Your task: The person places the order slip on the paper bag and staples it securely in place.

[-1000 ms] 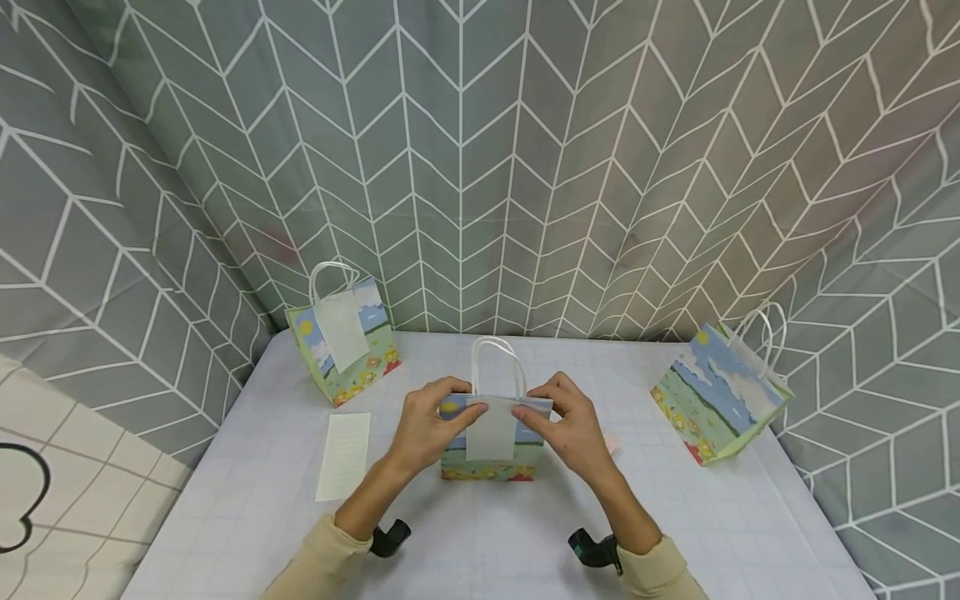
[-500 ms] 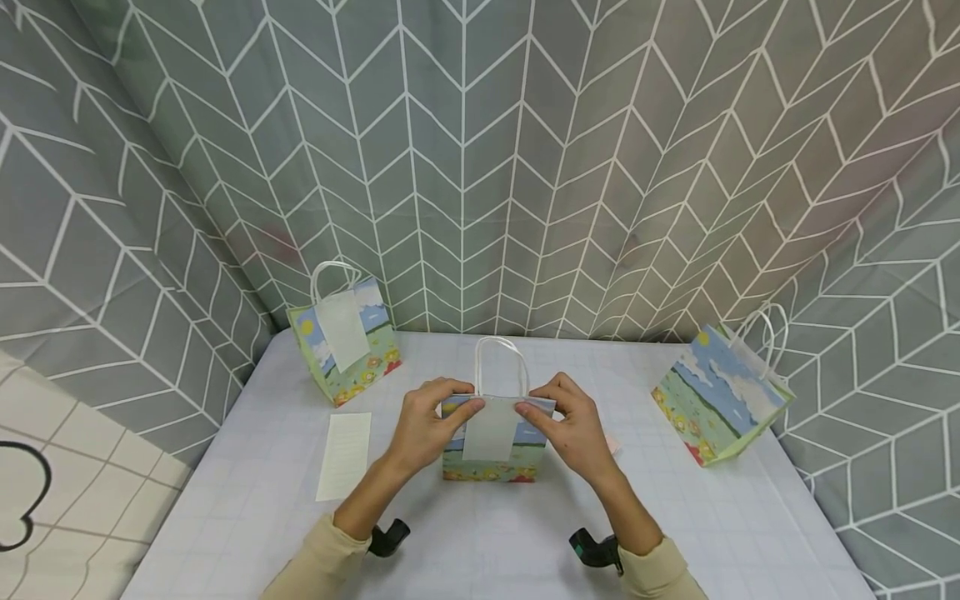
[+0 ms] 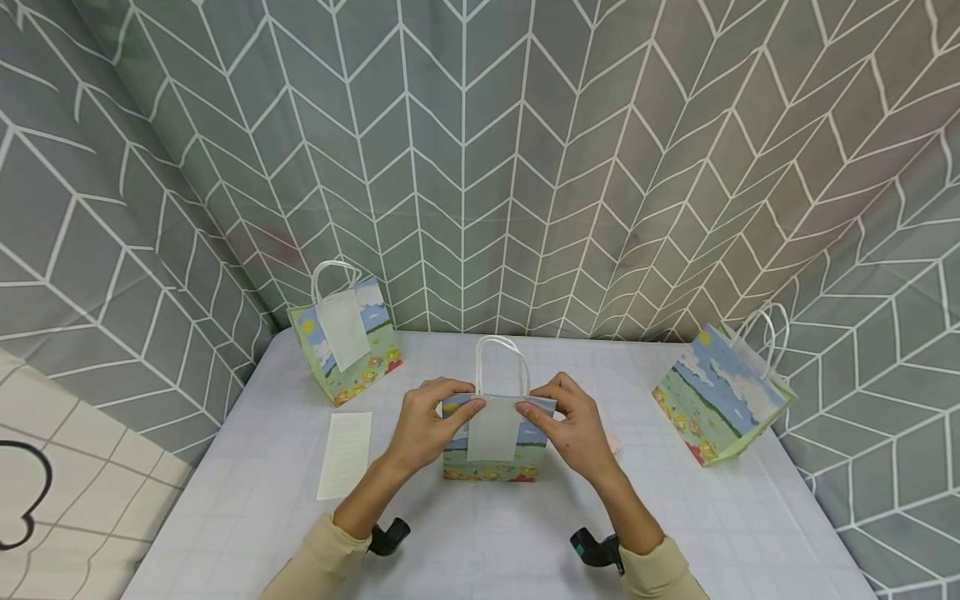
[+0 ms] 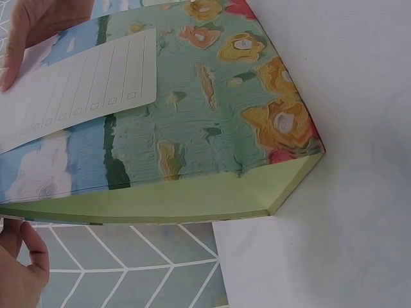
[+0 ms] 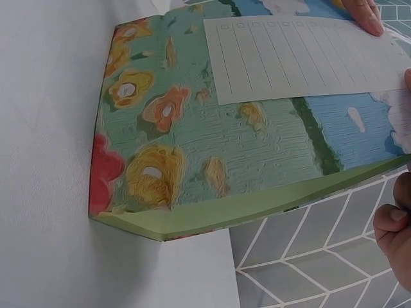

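A small paper gift bag with a sky-and-flower print stands upright at the middle of the table, its white handles raised. A white checklist slip lies flat against its front, top end near the bag's rim. My left hand pinches the rim left of the slip's middle, thumb in front, fingers behind. On the other side, my right hand pinches the rim the same way, thumb at the slip's right edge. Lines and small tick boxes show on the slip in the right wrist view.
A matching bag with a slip on its front stands back left. Another matching bag stands at the right. A loose checklist slip lies left of my left hand, and a pale pink item partly shows beside my right wrist.
The slip's lower end has swung slightly left, then back right against the bag. Both hands keep their hold at the rim, almost unmoved.
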`<action>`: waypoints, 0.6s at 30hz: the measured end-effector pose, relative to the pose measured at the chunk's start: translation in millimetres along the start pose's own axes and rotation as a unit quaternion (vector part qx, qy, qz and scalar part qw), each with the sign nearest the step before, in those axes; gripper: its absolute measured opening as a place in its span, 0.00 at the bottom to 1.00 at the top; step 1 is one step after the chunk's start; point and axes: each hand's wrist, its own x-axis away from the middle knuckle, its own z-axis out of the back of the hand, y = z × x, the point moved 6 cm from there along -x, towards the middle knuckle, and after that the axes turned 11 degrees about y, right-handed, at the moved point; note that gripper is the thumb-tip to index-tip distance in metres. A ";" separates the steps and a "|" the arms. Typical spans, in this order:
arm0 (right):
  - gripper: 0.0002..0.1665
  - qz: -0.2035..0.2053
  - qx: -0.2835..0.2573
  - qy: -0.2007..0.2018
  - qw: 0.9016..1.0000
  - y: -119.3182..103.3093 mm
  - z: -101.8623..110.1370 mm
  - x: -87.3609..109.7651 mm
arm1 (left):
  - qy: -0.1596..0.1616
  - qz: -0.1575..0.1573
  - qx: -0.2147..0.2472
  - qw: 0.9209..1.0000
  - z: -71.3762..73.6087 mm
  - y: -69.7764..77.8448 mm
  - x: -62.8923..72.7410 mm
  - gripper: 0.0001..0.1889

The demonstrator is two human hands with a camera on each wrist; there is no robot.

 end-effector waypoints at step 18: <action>0.06 0.007 -0.005 0.003 1.000 1.4 -1.0 0.7 | 0.014 0.012 0.015 1.000 1.4 -0.2 0.7 0.06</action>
